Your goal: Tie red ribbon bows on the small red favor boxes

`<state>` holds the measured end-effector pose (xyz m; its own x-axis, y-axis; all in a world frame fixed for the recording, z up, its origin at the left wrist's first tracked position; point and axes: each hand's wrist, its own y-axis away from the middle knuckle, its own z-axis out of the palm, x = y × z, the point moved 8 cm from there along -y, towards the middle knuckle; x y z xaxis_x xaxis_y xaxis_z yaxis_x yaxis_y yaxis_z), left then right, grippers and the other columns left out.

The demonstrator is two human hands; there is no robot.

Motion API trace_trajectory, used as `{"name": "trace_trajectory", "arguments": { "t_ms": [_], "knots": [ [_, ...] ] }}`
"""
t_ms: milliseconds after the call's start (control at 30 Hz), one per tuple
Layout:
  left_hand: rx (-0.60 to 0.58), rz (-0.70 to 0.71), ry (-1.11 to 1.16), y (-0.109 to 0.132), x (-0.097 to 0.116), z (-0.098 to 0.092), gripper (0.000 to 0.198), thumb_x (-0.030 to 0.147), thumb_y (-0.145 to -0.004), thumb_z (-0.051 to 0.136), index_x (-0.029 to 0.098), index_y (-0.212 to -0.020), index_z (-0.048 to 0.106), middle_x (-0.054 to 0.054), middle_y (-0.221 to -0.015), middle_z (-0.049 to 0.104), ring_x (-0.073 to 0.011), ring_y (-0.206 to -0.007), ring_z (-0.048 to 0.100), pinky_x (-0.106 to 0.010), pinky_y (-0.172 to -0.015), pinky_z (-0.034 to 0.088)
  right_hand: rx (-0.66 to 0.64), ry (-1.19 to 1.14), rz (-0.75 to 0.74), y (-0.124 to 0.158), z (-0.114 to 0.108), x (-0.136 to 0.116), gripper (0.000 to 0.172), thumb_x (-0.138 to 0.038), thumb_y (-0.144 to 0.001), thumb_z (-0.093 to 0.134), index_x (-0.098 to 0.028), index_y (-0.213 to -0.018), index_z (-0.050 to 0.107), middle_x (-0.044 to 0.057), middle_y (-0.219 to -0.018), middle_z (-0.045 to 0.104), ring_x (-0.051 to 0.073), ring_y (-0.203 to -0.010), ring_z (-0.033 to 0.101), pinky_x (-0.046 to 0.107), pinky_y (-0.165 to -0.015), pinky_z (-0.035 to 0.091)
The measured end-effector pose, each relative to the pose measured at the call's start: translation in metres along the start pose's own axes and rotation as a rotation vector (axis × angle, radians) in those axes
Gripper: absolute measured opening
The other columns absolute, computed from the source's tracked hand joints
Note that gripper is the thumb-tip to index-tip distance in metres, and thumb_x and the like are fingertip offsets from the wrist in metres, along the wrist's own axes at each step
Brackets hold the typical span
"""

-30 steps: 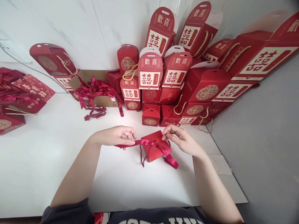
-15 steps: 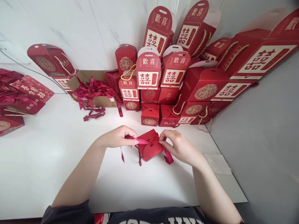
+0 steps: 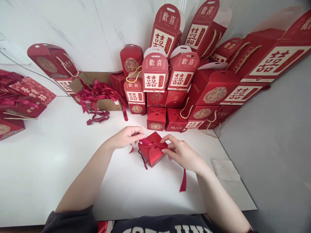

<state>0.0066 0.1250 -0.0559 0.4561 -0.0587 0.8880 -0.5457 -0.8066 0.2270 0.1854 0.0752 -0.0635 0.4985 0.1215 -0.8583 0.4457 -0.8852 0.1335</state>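
A small red gift box (image 3: 155,157) with folded top flaps sits on the white table between my hands. A dark red ribbon (image 3: 183,181) runs across its top and meets at the middle of the flaps. My left hand (image 3: 128,136) pinches the ribbon at the box's upper left, and a short tail hangs below the fingers. On the other side, my right hand (image 3: 182,150) grips the ribbon close above the box's right edge, its longer end dangling over the table. A thin dark red cord handle (image 3: 143,158) hangs down the box's left side.
Stacked red gift boxes (image 3: 155,74) line the back wall and right corner. A cardboard box (image 3: 109,105) overflows with ribbons (image 3: 99,92). More red boxes (image 3: 11,129) stand at the left edge. A white tissue-like sheet (image 3: 225,170) lies at right on the table (image 3: 60,168).
The box has turned slightly, showing more of its top. My left hand has risen a little; my right hand has regripped, and the ribbon's right tail now hangs longer and lower.
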Motion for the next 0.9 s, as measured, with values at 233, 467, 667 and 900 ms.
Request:
{"name": "trace_trajectory", "arguments": {
  "t_ms": [233, 467, 667, 900],
  "knots": [
    [-0.106, -0.095, 0.039, -0.003, -0.015, 0.004, 0.037, 0.05, -0.088, 0.054, 0.016, -0.073, 0.052, 0.003, -0.065, 0.051, -0.0072, -0.054, 0.041, -0.022, -0.052, 0.033, 0.019, -0.155, 0.112, -0.005, -0.009, 0.019, 0.027, -0.049, -0.087, 0.058, -0.024, -0.093, 0.048, -0.006, -0.058, 0.06, 0.011, -0.043, 0.048, 0.023, -0.046, 0.036],
    [-0.219, 0.008, -0.075, -0.004, -0.011, 0.014, 0.037, 0.046, -0.082, 0.064, 0.015, -0.065, 0.054, 0.002, -0.063, 0.046, -0.0096, -0.059, 0.043, -0.024, -0.056, 0.034, 0.058, -0.111, 0.196, -0.008, -0.008, 0.028, 0.051, -0.063, -0.084, 0.055, -0.018, -0.061, 0.05, -0.006, -0.045, 0.041, 0.008, -0.041, 0.041, 0.022, -0.044, 0.03],
    [-0.328, -0.063, 0.05, -0.001, -0.015, 0.025, 0.033, 0.046, -0.083, 0.063, 0.014, -0.071, 0.061, -0.002, -0.066, 0.062, -0.0132, -0.061, 0.057, -0.026, -0.061, 0.046, -0.11, -0.34, 0.136, -0.014, 0.009, 0.024, 0.037, -0.055, -0.079, 0.065, -0.019, -0.079, 0.06, -0.007, -0.055, 0.046, 0.005, -0.039, 0.036, 0.02, -0.037, 0.031],
    [-0.303, -0.066, 0.063, -0.003, -0.02, 0.024, 0.036, 0.045, -0.082, 0.064, 0.014, -0.065, 0.058, -0.001, -0.063, 0.06, -0.01, -0.055, 0.054, -0.022, -0.056, 0.044, -0.211, -0.352, 0.103, -0.009, 0.007, 0.022, 0.033, -0.049, -0.081, 0.066, -0.016, -0.076, 0.063, -0.007, -0.053, 0.047, 0.004, -0.037, 0.037, 0.018, -0.035, 0.028]
  ]
}}
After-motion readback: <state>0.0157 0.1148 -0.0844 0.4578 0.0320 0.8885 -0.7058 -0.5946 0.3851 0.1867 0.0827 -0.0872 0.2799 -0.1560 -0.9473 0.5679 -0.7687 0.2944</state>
